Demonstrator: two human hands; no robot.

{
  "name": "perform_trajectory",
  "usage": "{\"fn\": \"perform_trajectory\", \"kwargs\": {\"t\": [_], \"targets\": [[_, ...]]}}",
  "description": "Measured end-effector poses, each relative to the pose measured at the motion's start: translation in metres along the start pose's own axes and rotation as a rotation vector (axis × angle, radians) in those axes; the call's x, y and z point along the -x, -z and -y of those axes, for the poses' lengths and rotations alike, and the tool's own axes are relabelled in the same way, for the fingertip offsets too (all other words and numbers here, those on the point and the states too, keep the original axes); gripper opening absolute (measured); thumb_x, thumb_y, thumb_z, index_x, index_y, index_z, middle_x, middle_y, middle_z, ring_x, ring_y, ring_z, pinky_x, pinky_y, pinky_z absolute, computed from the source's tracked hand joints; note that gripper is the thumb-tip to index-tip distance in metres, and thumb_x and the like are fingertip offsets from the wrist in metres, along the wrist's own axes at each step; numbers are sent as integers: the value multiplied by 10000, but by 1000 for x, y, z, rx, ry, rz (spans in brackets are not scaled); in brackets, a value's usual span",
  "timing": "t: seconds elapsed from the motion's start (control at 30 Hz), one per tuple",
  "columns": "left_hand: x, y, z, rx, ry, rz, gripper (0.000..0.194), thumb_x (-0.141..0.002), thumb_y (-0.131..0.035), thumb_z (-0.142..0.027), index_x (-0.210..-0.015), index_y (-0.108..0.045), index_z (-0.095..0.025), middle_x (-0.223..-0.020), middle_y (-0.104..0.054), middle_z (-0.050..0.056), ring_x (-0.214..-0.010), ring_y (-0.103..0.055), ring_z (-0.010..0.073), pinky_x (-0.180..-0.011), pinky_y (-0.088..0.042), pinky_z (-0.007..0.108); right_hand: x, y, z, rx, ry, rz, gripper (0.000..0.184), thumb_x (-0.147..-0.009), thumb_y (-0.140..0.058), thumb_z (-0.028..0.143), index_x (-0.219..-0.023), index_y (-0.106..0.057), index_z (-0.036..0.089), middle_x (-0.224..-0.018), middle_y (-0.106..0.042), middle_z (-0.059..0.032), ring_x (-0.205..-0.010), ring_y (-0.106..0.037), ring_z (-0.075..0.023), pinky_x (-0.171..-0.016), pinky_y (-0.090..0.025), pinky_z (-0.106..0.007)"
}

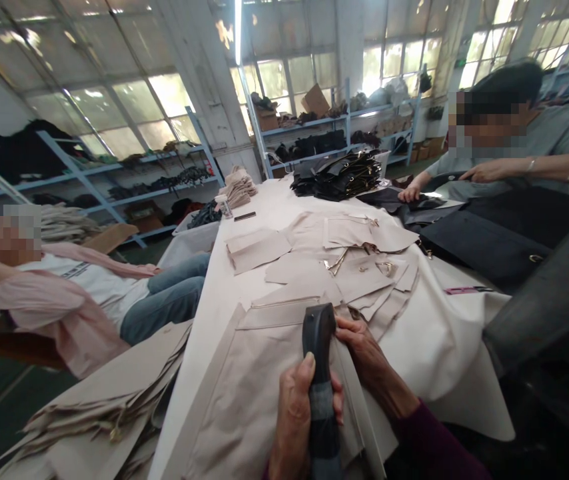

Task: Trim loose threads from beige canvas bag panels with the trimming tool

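Note:
My left hand [294, 407] is wrapped around the handle of a black hand tool [318, 337], which has a curved head and grey tape-like bands. The thumb presses along its side. Underneath lies a beige bag panel [259, 373] with a zipped strip across its top. My right hand [362, 350] pinches the panel's right edge, close beside the tool's head; its fingertips are partly hidden. Just beyond are overlapping beige pieces [309, 270] with gold-coloured metal hardware [335, 261].
A white table [197, 393] runs away from me. Black pieces [337, 175] are piled at its far end. One person [554, 133] works at the right with black material; another [94, 280] sits at the left. A beige stack [89, 427] lies at lower left. Shelves [309, 123] line the back.

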State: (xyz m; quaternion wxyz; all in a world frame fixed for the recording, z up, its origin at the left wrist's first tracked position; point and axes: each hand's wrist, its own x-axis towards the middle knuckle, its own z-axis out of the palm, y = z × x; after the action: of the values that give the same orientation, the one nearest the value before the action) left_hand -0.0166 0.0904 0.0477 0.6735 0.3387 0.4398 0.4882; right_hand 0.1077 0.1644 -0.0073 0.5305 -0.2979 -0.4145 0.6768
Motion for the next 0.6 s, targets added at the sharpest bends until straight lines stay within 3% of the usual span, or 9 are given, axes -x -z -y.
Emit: {"fn": "perform_trajectory", "kwargs": {"t": [0.13,0.33,0.6], "targets": [[4,6,2,-6,-12,-23,480,-828,-458,-539,-743,-611,-92,-481,-561,29,-371,-480,95,-376,-370,193,0,-3,2,-12,10,16,283,-743,-602,222,-995,-700,140,-678,-692,-23,-501,-573,-134,-489,-431,-237],[4,16,-20,17,-138,-159,443,-784,-530,-544,-797,-606,-108,-522,-568,8,-409,-491,88,-403,-392,184,7,-9,11,7,-1,14,315,-752,-604,273,-1029,-699,157,-744,-718,-48,-576,-612,-185,-495,-454,-271],[28,20,-15,25,-86,-140,452,-779,-512,-558,-699,-595,-122,-461,-552,16,-370,-480,104,-365,-363,198,6,-10,15,-8,-5,5,367,-747,-591,198,-1101,-673,146,-848,-726,-55,-662,-616,-184,-538,-449,-249]]}}
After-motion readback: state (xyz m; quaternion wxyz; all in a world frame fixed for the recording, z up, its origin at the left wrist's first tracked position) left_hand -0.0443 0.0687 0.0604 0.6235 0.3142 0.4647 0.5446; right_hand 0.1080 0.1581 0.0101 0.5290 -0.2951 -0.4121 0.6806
